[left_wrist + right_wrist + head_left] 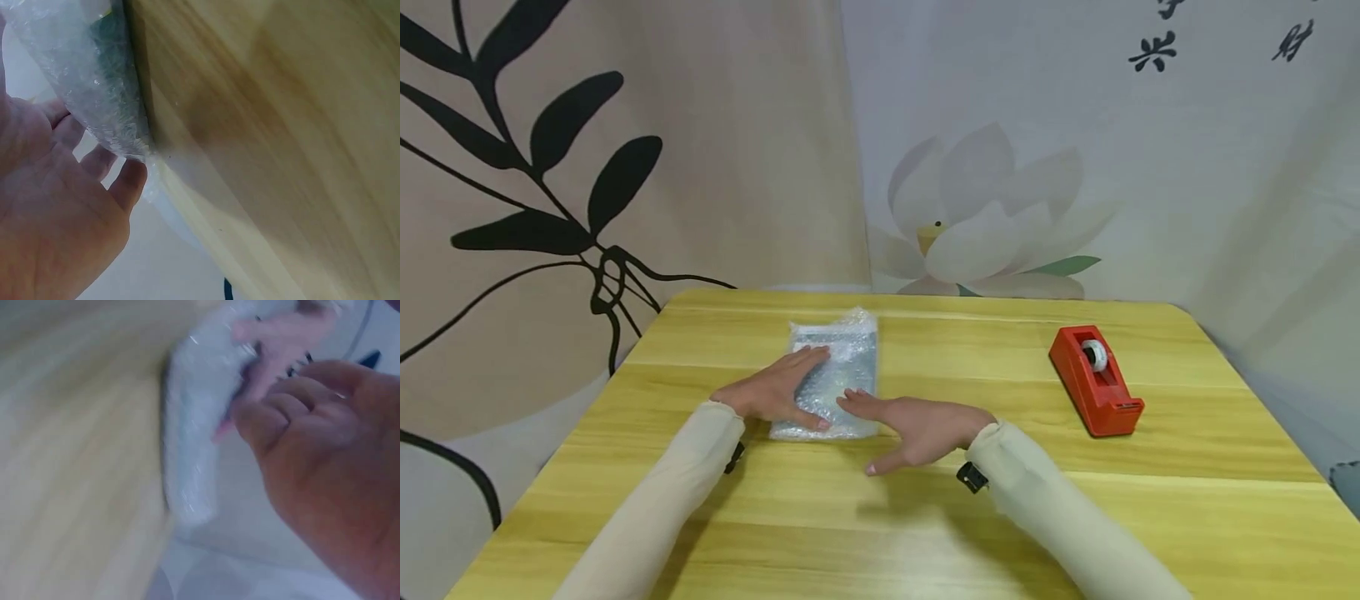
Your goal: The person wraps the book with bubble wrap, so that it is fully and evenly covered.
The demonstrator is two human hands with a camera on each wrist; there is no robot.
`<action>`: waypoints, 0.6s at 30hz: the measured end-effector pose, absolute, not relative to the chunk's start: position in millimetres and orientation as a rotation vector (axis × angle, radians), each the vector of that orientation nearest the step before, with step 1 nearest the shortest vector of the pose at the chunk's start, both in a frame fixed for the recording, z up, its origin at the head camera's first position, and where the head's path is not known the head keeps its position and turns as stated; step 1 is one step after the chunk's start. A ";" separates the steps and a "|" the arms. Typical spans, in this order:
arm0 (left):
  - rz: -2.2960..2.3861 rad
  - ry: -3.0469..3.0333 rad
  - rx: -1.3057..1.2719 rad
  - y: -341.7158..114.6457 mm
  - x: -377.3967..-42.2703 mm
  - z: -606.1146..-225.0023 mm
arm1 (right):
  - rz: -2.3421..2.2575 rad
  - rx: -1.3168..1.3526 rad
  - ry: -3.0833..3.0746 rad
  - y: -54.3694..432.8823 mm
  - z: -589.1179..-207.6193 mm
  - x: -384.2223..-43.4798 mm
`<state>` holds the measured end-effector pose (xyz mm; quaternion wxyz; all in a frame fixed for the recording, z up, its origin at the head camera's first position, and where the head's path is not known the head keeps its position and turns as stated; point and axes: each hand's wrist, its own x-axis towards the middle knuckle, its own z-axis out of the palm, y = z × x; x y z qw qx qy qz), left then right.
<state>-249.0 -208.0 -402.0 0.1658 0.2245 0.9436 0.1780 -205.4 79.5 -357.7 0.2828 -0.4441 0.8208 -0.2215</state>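
Observation:
A flat, rectangular package in clear bubble wrap (850, 358) lies on the wooden table, its loose wrap end toward the back. Something dark green shows through the wrap (81, 62) in the left wrist view. My left hand (778, 392) rests at the package's left side, fingers extended over its top and thumb near the front edge. From the right, my right hand (925, 425) reaches over the package's lower right corner with fingers stretched and thumb spread below. The right wrist view is blurred, with the package (190, 437) beside the right hand (331, 444).
A red tape dispenser (1093, 387) with a white roll stands on the right of the table (970, 342). Behind the far edge hangs a curtain (760, 142) printed with dark leaves and a lotus.

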 end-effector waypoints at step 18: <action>0.562 2.669 0.644 -210.5 -247.5 -402.4 | -0.994 -0.883 2.419 235.3 -367.9 -212.6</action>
